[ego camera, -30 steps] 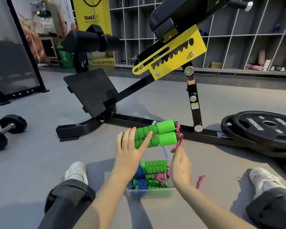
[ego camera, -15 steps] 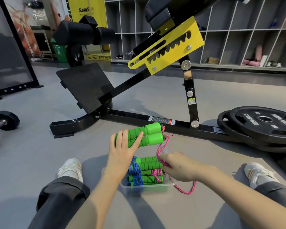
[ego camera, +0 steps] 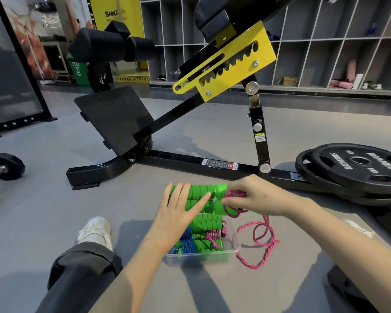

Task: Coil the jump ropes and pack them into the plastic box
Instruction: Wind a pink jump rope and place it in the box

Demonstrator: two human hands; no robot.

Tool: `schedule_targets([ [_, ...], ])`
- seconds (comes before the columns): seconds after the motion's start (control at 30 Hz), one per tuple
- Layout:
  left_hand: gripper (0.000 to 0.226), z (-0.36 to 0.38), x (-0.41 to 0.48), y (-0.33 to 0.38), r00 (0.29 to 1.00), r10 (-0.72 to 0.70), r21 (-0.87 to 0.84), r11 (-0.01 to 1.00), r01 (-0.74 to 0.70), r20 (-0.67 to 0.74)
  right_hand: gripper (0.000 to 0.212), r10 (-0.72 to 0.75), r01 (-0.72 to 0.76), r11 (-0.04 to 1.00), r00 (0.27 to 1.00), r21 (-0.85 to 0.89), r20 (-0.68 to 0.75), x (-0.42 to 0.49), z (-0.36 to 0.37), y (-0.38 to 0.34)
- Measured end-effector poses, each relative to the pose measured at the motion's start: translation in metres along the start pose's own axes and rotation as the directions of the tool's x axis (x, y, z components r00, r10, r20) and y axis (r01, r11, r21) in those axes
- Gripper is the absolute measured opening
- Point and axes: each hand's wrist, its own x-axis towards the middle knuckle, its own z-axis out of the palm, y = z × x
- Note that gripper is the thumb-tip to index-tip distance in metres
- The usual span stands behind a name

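My left hand (ego camera: 181,207) grips two green foam jump-rope handles (ego camera: 203,195) held side by side above the clear plastic box (ego camera: 199,258). My right hand (ego camera: 250,194) pinches the pink rope (ego camera: 261,241) at the handles' right ends, where a loop lies round them. The rest of the pink rope trails down to the floor right of the box. Inside the box lie several green handles (ego camera: 207,224) with blue rope (ego camera: 185,242) and pink rope bundled round them.
A black and yellow gym bench frame (ego camera: 190,161) crosses the floor just beyond the box. Black weight plates (ego camera: 357,170) are stacked at the right, a dumbbell (ego camera: 2,168) lies at the left. My shoes (ego camera: 95,229) and knees flank the box.
My right hand rose from beside the box to the handles' right ends, bringing pink rope up round them. The handles sank slightly toward the box. More rope now lies slack on the floor.
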Motion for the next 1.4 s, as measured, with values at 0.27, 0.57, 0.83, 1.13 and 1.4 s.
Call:
schedule_targets([
  [0.27, 0.071, -0.009, 0.005, 0.006, 0.997, 0.001, -0.138, 0.99, -0.012, -0.078, 0.029, 0.084, -0.013, 0.957, 0.968, 0.29, -0.235, 0.002, -0.01, 0.022],
  [0.57, 0.064, -0.026, 0.023, 0.009, 0.978, -0.051, -0.214, 0.977, 0.006, -0.204, 0.047, 0.351, -0.097, 0.518, 0.93, 0.85, -0.108, 0.002, 0.001, 0.029],
  [0.83, 0.072, -0.027, 0.026, 0.005, 0.968, -0.101, -0.126, 0.989, 0.073, -0.232, 0.028, 0.591, -0.149, 0.384, 0.798, 0.911, -0.118, -0.01, 0.056, 0.018],
  [1.13, 0.078, -0.014, 0.017, -0.003, 0.972, -0.168, 0.014, 0.985, 0.173, -0.162, 0.031, 0.514, -0.186, 0.55, 0.844, 0.814, -0.155, -0.022, 0.082, -0.007],
  [1.4, 0.07, -0.001, 0.006, -0.009, 0.978, -0.184, 0.031, 0.982, 0.188, -0.098, 0.028, 0.232, -0.251, 0.884, 0.968, 0.394, 0.096, -0.035, 0.047, -0.001],
])
